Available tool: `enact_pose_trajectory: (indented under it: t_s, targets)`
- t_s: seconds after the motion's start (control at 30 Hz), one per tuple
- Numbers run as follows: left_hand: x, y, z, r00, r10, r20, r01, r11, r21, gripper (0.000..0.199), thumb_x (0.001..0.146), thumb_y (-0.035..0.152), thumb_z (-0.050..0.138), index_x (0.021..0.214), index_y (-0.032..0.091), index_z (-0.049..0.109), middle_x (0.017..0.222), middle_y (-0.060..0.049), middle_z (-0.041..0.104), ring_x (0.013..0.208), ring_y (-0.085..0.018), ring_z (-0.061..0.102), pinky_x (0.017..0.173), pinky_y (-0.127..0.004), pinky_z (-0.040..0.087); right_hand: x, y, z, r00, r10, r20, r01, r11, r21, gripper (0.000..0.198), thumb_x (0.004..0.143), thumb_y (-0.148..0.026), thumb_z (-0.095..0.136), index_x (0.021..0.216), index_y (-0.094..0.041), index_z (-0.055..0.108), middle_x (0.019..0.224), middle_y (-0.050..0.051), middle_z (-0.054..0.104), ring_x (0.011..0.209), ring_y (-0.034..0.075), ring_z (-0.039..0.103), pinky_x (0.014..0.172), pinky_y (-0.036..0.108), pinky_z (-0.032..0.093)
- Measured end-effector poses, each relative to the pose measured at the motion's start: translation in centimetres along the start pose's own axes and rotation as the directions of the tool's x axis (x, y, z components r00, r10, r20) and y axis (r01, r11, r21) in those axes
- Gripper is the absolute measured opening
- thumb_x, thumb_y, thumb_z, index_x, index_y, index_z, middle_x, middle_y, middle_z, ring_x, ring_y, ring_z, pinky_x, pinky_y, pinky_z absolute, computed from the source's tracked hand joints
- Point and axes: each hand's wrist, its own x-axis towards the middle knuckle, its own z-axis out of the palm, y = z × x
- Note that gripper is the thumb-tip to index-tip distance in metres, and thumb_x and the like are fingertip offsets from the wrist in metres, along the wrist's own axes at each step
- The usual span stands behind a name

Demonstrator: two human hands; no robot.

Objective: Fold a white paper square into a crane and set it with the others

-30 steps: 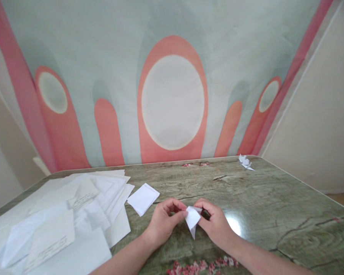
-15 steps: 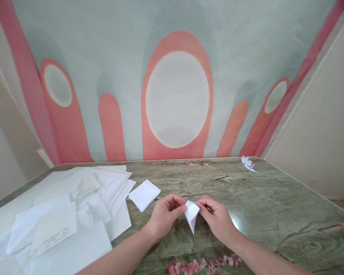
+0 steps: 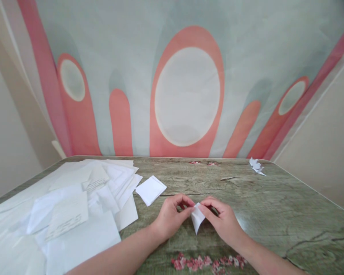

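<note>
A small folded piece of white paper (image 3: 197,220), pointed at its lower end, is held between my two hands over the table. My left hand (image 3: 174,215) pinches its upper left edge between thumb and fingers. On the other side, the thumb and fingers of my right hand (image 3: 222,217) grip its upper right corner. The fingertips hide the paper's top edge in part. Just beyond my left hand lies a small stack of square white paper (image 3: 151,190).
A spread of loose white sheets (image 3: 83,244), some with printed lines, covers the table's left side. Folded white paper pieces (image 3: 257,167) sit near the far right corner. The wood-patterned table (image 3: 275,214) meets a patterned backdrop (image 3: 186,95) at its far edge.
The whole view has shifted, so things appear further right. My hands have come closer together on the folded paper, with the right thumb now further over its top corner.
</note>
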Motion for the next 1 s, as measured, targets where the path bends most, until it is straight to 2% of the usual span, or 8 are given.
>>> enact_pose_trajectory:
  t_s: [0.23, 0.33, 0.43, 0.57, 0.77, 1.0]
  targets:
    - [0.0, -0.1, -0.2, 0.997, 0.020, -0.077, -0.017, 0.999, 0.034, 0.012, 0.075, 0.022, 0.060, 0.084, 0.017, 0.066, 0.083, -0.004, 0.067, 0.075, -0.016, 0.059, 0.070, -0.025, 0.046, 0.2, 1.2, -0.1, 0.974, 0.104, -0.200, -0.095, 0.994, 0.057, 0.028, 0.083, -0.042, 0.051, 0.081, -0.016, 0.062, 0.076, 0.004, 0.061, 0.070, 0.017, 0.055, 0.062, 0.026, 0.044]
    - [-0.2, 0.2, 0.0, 0.995, 0.063, -0.076, -0.059, 0.996, 0.060, 0.014, 0.075, 0.022, 0.060, 0.085, 0.019, 0.069, 0.085, -0.004, 0.068, 0.077, -0.017, 0.060, 0.070, -0.025, 0.046, 0.2, 1.6, -0.1, 0.963, 0.108, -0.247, -0.092, 0.993, 0.072, 0.028, 0.083, -0.042, 0.052, 0.084, -0.016, 0.061, 0.079, 0.005, 0.062, 0.072, 0.018, 0.056, 0.063, 0.026, 0.045]
    - [-0.7, 0.8, 0.3, 0.994, 0.085, -0.067, -0.081, 0.995, 0.060, 0.017, 0.076, 0.021, 0.059, 0.090, 0.020, 0.070, 0.090, -0.005, 0.067, 0.082, -0.018, 0.060, 0.071, -0.025, 0.046, 0.0, 1.6, 0.0, 0.960, 0.057, -0.275, -0.048, 0.998, 0.041, 0.024, 0.084, -0.039, 0.052, 0.084, -0.017, 0.060, 0.079, 0.004, 0.060, 0.072, 0.017, 0.054, 0.064, 0.026, 0.044]
    - [-1.2, 1.4, 0.7, 0.996, 0.054, -0.067, -0.052, 0.998, 0.033, 0.021, 0.076, 0.022, 0.060, 0.095, 0.022, 0.070, 0.094, -0.005, 0.067, 0.085, -0.019, 0.060, 0.072, -0.026, 0.046, -0.2, 1.3, 0.2, 0.952, -0.060, -0.300, 0.051, 0.998, -0.036, 0.017, 0.085, -0.033, 0.050, 0.082, -0.018, 0.058, 0.080, 0.003, 0.057, 0.074, 0.016, 0.053, 0.067, 0.027, 0.043]
    - [-1.2, 1.4, 0.7, 0.997, 0.023, -0.078, -0.028, 0.997, -0.068, 0.020, 0.077, 0.024, 0.059, 0.093, 0.022, 0.071, 0.093, -0.005, 0.068, 0.084, -0.019, 0.060, 0.071, -0.025, 0.046, -0.3, 0.8, 0.2, 0.935, -0.215, -0.283, 0.179, 0.973, -0.148, 0.010, 0.085, -0.026, 0.051, 0.081, -0.020, 0.057, 0.080, 0.004, 0.056, 0.076, 0.017, 0.054, 0.068, 0.028, 0.042]
    - [-0.6, 0.5, 0.8, 0.990, -0.120, -0.069, 0.102, 0.970, -0.221, 0.019, 0.072, 0.030, 0.064, 0.082, 0.015, 0.072, 0.082, -0.007, 0.071, 0.075, -0.020, 0.062, 0.071, -0.028, 0.047, -0.6, 1.2, 0.1, 0.925, -0.319, -0.207, 0.268, 0.933, -0.239, 0.007, 0.084, -0.022, 0.053, 0.083, -0.021, 0.061, 0.081, 0.004, 0.058, 0.072, 0.016, 0.054, 0.062, 0.028, 0.043]
